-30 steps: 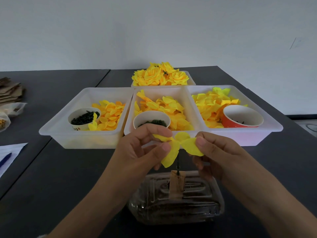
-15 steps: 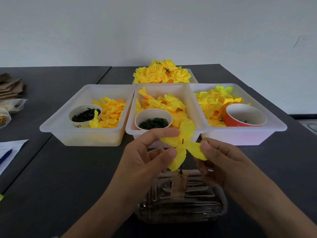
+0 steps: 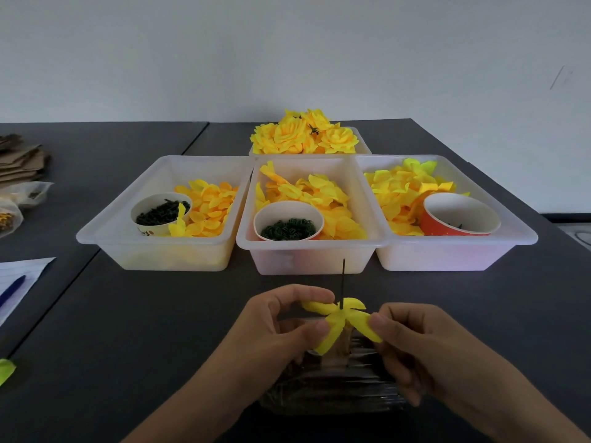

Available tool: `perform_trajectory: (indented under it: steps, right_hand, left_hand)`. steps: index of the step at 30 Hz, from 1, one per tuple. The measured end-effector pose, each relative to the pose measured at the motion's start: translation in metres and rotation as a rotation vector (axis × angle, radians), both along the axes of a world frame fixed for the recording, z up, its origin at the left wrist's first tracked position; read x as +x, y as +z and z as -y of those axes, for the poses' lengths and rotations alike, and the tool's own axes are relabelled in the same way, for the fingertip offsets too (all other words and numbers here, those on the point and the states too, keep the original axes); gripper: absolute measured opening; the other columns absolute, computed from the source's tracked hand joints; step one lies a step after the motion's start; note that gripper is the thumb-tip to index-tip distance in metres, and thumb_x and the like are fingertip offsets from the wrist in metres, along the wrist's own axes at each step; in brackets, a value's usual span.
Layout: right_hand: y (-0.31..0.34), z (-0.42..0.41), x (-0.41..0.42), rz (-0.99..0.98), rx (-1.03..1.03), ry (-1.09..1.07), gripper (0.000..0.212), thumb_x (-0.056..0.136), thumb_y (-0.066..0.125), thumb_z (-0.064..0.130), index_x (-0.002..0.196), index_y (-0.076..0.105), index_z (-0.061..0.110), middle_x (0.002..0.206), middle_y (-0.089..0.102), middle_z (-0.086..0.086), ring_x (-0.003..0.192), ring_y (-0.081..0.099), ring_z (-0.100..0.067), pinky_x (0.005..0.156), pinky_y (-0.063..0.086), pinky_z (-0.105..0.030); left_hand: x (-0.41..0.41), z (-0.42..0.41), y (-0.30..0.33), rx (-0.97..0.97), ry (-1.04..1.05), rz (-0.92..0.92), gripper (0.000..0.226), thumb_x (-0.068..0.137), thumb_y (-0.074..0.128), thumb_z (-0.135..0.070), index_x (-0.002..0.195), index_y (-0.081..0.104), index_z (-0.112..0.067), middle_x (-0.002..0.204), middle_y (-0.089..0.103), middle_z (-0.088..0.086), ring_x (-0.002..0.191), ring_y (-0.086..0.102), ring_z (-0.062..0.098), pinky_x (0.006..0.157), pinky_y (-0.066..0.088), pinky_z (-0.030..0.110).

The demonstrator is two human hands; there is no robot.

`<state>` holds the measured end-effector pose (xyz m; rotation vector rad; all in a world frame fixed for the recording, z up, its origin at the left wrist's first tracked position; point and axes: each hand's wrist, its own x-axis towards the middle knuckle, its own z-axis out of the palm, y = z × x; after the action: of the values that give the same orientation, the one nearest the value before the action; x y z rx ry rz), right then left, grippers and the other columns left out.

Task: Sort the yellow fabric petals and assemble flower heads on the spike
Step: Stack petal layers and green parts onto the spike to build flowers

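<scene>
A yellow fabric petal piece (image 3: 339, 320) sits low on the thin dark spike (image 3: 343, 276), which pokes up through its centre. My left hand (image 3: 281, 327) pinches its left petals between thumb and forefinger. My right hand (image 3: 412, 340) pinches its right petal. The spike stands on a clear plastic base (image 3: 332, 388), mostly hidden behind my hands. Behind are three white bins of loose yellow petals: left bin (image 3: 105, 225), middle bin (image 3: 307, 254), right bin (image 3: 518, 235). A tray of finished yellow flower heads (image 3: 303, 135) stands farthest back.
A paper cup of dark green parts (image 3: 160, 212) sits in the left bin, another cup of green rings (image 3: 287, 222) in the middle bin, a red cup (image 3: 457, 215) in the right. Paper with a blue pen (image 3: 12, 289), cardboard (image 3: 19, 158) and bags lie far left.
The petal piece has slid down the spike, so much more of the spike now shows above it. Both hands lowered with it, keeping their pinch.
</scene>
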<state>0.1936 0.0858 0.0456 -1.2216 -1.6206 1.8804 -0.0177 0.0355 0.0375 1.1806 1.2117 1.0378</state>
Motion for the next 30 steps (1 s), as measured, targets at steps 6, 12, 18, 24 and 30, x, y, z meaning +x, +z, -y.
perform_trajectory:
  steps: [6, 12, 18, 24, 30]
  right_hand:
    - [0.015, -0.002, 0.003, 0.258, 0.263, 0.0, 0.06, 0.069, 0.044, 0.067, 0.081, 0.059, 0.01, 0.049, 0.057, -0.002, 0.037, 0.047, -0.012, 0.044, 0.042, -0.022]
    - [0.036, -0.031, 0.005, 0.409, 0.673, -0.237, 0.032, 0.075, 0.049, 0.06, 0.08, 0.061, 0.031, 0.073, 0.065, 0.005, 0.054, 0.055, 0.0, 0.053, 0.039, -0.022]
    - [0.051, -0.091, -0.038, 0.32, 0.943, -0.256, 0.014, 0.091, 0.056, 0.027, 0.078, 0.061, 0.027, 0.078, 0.063, 0.007, 0.063, 0.056, -0.006, 0.059, 0.047, -0.032]
    - [0.027, -0.149, -0.113, 0.511, 1.04, 0.074, 0.018, 0.09, 0.053, 0.007, 0.089, 0.069, 0.014, 0.098, 0.066, -0.002, 0.082, 0.059, -0.017, 0.073, 0.048, -0.028]
    - [-0.002, -0.181, -0.164, 0.724, 1.023, 0.374, 0.016, 0.088, 0.064, 0.02, 0.09, 0.068, 0.005, 0.095, 0.067, -0.005, 0.089, 0.061, -0.019, 0.077, 0.049, -0.027]
  left_hand:
    - [-0.017, -0.01, 0.013, 0.194, 0.065, -0.444, 0.04, 0.075, 0.044, -0.072, 0.11, 0.055, -0.057, 0.116, 0.058, -0.028, 0.103, 0.058, -0.011, 0.072, 0.051, 0.012]
    - [0.023, -0.02, 0.015, 0.395, -0.08, -0.35, 0.019, 0.088, 0.054, -0.045, 0.103, 0.064, -0.042, 0.105, 0.066, -0.024, 0.104, 0.06, -0.004, 0.088, 0.048, 0.023]
    - [0.046, -0.026, -0.005, 0.308, -0.059, -0.277, 0.016, 0.096, 0.053, -0.025, 0.088, 0.062, -0.035, 0.068, 0.064, -0.014, 0.071, 0.063, -0.001, 0.072, 0.047, 0.015]
    - [0.047, -0.029, -0.008, 0.261, 0.003, -0.407, 0.003, 0.086, 0.066, -0.036, 0.085, 0.064, -0.034, 0.077, 0.068, -0.02, 0.078, 0.063, -0.004, 0.067, 0.05, 0.01]
    - [0.049, -0.031, -0.013, 0.224, 0.148, -0.627, 0.033, 0.069, 0.058, -0.07, 0.069, 0.055, -0.038, 0.085, 0.06, -0.017, 0.082, 0.054, -0.001, 0.07, 0.042, 0.014]
